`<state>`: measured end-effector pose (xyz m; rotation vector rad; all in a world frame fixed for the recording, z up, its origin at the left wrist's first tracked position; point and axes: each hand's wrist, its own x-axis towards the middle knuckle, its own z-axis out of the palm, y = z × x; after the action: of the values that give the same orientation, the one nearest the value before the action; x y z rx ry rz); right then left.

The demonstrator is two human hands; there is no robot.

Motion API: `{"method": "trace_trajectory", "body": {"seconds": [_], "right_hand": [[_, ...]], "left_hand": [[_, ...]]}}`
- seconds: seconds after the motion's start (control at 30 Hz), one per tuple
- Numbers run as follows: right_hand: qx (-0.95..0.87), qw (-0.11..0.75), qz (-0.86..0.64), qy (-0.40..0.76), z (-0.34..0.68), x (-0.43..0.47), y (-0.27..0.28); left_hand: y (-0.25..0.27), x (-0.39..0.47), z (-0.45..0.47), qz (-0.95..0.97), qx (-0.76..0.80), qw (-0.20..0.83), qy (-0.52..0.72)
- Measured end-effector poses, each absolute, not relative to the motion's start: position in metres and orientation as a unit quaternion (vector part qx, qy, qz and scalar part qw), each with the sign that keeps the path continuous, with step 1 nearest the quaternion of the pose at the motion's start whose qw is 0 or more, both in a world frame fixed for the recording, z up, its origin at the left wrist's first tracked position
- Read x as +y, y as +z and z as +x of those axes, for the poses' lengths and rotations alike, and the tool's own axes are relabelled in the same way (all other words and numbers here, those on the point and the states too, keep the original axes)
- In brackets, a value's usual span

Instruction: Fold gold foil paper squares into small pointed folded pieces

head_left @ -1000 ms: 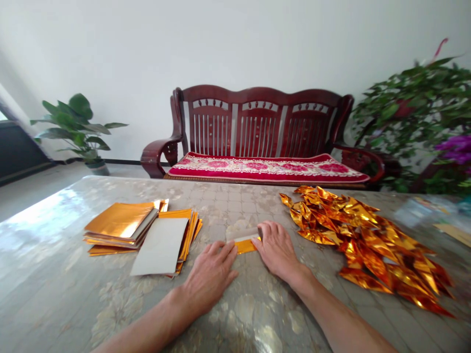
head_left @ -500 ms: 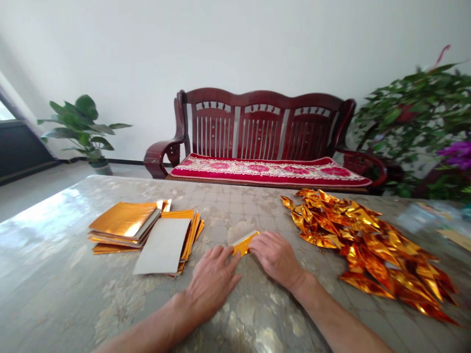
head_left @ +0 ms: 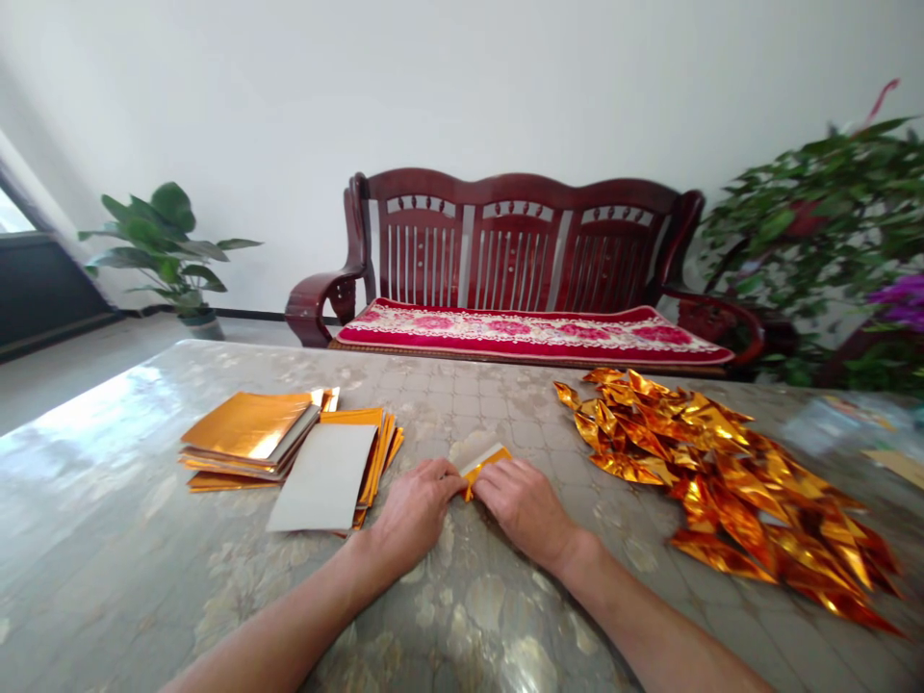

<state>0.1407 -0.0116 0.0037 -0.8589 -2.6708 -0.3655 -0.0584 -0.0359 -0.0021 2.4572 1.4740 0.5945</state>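
A partly folded sheet of gold foil paper (head_left: 489, 462) lies on the table in front of me, its pale strip along the far side. My left hand (head_left: 421, 500) pinches the sheet's near left corner between thumb and fingers. Over its right part, my right hand (head_left: 521, 502) has its fingers curled and pressed on the paper, hiding that end. Left of my hands are a stack of gold foil sheets (head_left: 245, 425) and a second stack with a grey-backed sheet (head_left: 328, 478) on top. Several folded gold foil pieces (head_left: 729, 472) form a heap on the right.
The table (head_left: 180, 597) has a patterned, glossy cover. Clear plastic bags (head_left: 852, 423) lie at its far right. Behind it stands a dark red wooden bench (head_left: 505, 250) with a red floral cover. Potted plants (head_left: 173, 250) flank the bench.
My left hand has gone from lying spread beside the foil sheet to pinching its left corner. My right hand has shifted slightly left and covers more of the sheet.
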Motion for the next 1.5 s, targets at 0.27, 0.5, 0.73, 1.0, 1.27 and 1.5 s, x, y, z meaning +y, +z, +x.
{"method": "trace_trajectory", "body": {"seconds": [0.27,0.5,0.73,1.0,1.27,1.5], "right_hand": [[-0.918,0.187,-0.311,-0.157,0.137,-0.009,-0.004],[-0.907,0.207,-0.354,-0.096,0.137,-0.011,-0.003],[-0.901,0.215,-0.377,-0.027,0.137,-0.01,-0.002],[-0.902,0.225,-0.369,-0.003,0.138,-0.006,-0.001],[-0.901,0.211,-0.378,-0.002,0.135,-0.006,-0.002],[-0.894,0.223,-0.388,0.008,0.132,-0.004,-0.002]], "left_hand": [[0.001,-0.032,-0.064,0.855,0.472,0.081,0.2],[-0.002,-0.03,-0.055,0.846,0.5,0.022,0.182],[-0.003,-0.031,-0.055,0.815,0.52,0.088,0.241],[-0.002,-0.021,-0.067,0.718,0.605,0.165,0.301],[-0.002,-0.019,-0.061,0.728,0.614,0.158,0.262],[-0.001,-0.019,-0.061,0.732,0.616,0.145,0.252]]}}
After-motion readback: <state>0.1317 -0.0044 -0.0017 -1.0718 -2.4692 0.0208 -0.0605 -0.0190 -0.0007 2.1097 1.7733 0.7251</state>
